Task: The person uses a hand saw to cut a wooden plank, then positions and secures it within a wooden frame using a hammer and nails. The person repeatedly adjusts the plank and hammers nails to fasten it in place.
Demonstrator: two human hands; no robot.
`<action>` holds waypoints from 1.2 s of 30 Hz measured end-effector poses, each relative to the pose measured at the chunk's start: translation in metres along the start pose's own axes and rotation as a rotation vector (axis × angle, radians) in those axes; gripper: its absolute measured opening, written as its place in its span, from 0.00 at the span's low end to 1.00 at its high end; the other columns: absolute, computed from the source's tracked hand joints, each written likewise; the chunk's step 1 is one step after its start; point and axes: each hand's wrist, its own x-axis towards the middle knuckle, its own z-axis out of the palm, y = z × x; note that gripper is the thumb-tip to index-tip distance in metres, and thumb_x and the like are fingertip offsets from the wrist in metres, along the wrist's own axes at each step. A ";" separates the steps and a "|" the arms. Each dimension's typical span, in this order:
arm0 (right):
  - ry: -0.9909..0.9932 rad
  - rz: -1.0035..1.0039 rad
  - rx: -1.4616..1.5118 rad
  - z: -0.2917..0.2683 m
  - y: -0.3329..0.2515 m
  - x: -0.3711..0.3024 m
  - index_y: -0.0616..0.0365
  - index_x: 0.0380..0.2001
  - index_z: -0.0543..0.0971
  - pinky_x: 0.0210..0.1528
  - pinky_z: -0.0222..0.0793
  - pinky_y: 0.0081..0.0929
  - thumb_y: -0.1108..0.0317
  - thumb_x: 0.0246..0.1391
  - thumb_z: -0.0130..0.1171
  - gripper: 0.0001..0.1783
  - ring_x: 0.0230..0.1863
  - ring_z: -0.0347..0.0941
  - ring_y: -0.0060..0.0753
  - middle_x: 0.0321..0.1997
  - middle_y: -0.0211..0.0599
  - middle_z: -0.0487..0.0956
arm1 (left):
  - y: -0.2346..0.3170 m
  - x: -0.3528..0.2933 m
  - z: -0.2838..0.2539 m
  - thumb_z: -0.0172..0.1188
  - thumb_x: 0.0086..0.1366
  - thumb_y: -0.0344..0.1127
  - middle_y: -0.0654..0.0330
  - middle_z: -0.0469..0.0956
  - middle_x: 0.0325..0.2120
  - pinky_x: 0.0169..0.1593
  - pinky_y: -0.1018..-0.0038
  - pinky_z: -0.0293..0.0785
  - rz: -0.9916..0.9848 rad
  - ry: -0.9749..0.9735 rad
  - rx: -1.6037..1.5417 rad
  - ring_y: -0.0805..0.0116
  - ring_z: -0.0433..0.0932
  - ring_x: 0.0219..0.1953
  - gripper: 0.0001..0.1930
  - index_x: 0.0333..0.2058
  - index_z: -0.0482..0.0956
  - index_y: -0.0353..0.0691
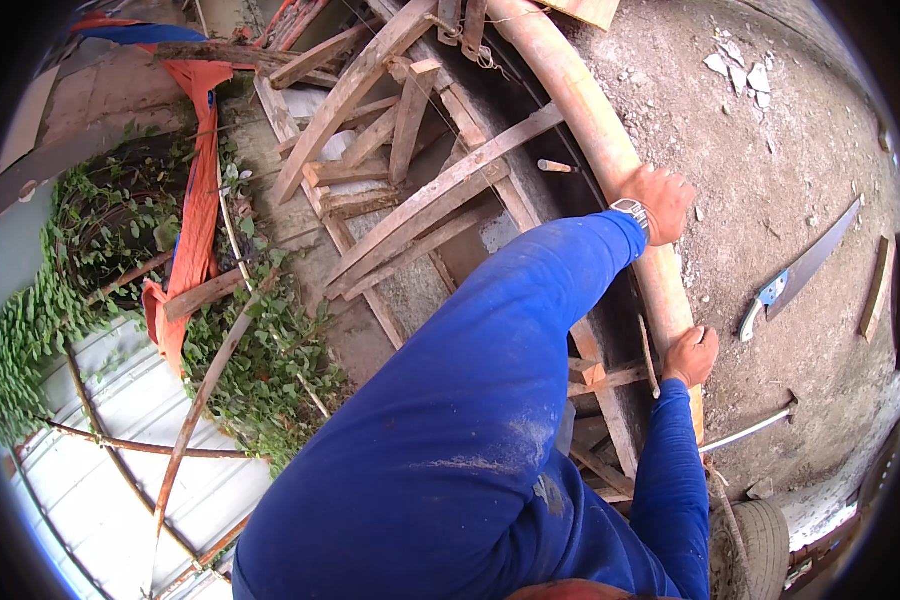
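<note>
A long pinkish-tan beam (570,90), which looks like timber, runs from the top of the view down past my hands. My left hand (658,203), with a metal watch on its wrist, is closed over the beam. Lower down the same beam, nearer my body, my right hand (691,356) is closed at its left edge, fingers curled. To the right of the beam a handsaw (810,262) with a blue and white handle lies on the ground. Close to my right forearm lies a hammer (750,432) with a pale shaft. My blue left sleeve hides part of the middle.
Left of the beam is a frame of crossed timber pieces (410,120). Farther left are green vines (100,220), torn orange sheeting (202,190) and white corrugated sheets (100,500). A tyre (765,550), a short wood strip (877,290) and broken shards (742,75) lie on the right.
</note>
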 end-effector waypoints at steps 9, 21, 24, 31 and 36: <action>0.001 0.000 -0.008 0.004 0.000 0.001 0.55 0.42 0.81 0.52 0.72 0.54 0.55 0.66 0.51 0.17 0.48 0.78 0.60 0.45 0.51 0.82 | -0.003 0.003 0.001 0.61 0.59 0.41 0.56 0.83 0.37 0.49 0.55 0.73 0.010 -0.022 0.002 0.55 0.82 0.44 0.08 0.36 0.82 0.48; -0.005 -0.018 -0.005 0.005 0.001 0.002 0.56 0.41 0.80 0.51 0.72 0.55 0.56 0.66 0.51 0.16 0.48 0.77 0.62 0.45 0.52 0.82 | -0.004 0.003 0.003 0.61 0.59 0.42 0.57 0.83 0.38 0.50 0.55 0.73 0.008 -0.034 0.008 0.55 0.82 0.45 0.09 0.37 0.82 0.49; -0.001 -0.024 -0.013 0.005 0.002 0.002 0.56 0.41 0.80 0.51 0.71 0.56 0.55 0.66 0.51 0.16 0.48 0.77 0.62 0.45 0.52 0.82 | -0.004 0.004 0.004 0.61 0.59 0.42 0.57 0.83 0.38 0.50 0.55 0.73 -0.001 -0.042 0.010 0.56 0.82 0.45 0.09 0.37 0.82 0.49; 0.016 -0.041 -0.016 0.008 0.005 0.002 0.56 0.40 0.80 0.50 0.71 0.56 0.55 0.66 0.51 0.16 0.48 0.77 0.62 0.44 0.52 0.81 | -0.004 0.003 0.004 0.61 0.59 0.42 0.57 0.83 0.38 0.50 0.55 0.73 0.001 -0.048 0.016 0.56 0.82 0.45 0.09 0.37 0.82 0.49; 0.010 -0.040 -0.014 0.006 0.003 0.002 0.56 0.40 0.80 0.50 0.71 0.55 0.56 0.66 0.51 0.16 0.48 0.77 0.62 0.44 0.52 0.81 | -0.004 0.003 0.004 0.61 0.60 0.42 0.57 0.83 0.38 0.50 0.55 0.73 0.002 -0.044 0.014 0.56 0.82 0.45 0.09 0.37 0.82 0.49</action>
